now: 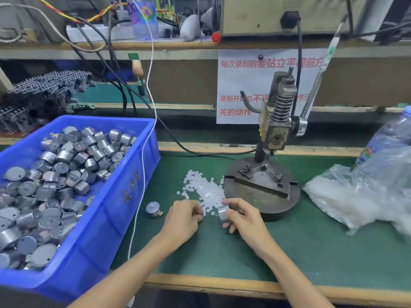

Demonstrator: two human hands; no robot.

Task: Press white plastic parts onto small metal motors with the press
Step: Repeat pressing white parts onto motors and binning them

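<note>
Motor [223, 211], small silver metal cylinder, looked rigid, slick; right hand [242, 216] fingers held its sides | left hand [184, 215] curled over light white plastic parts [206, 191], grip unclear.

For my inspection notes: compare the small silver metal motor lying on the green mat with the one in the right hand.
The small silver motor on the green mat lies loose, untouched, flat face up; the held silver motor is gripped by the right hand, on its side. Both are metal cylinders.

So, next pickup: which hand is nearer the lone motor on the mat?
Left. Left hand just right of the lone motor; right hand farther right, holding another motor.
</note>
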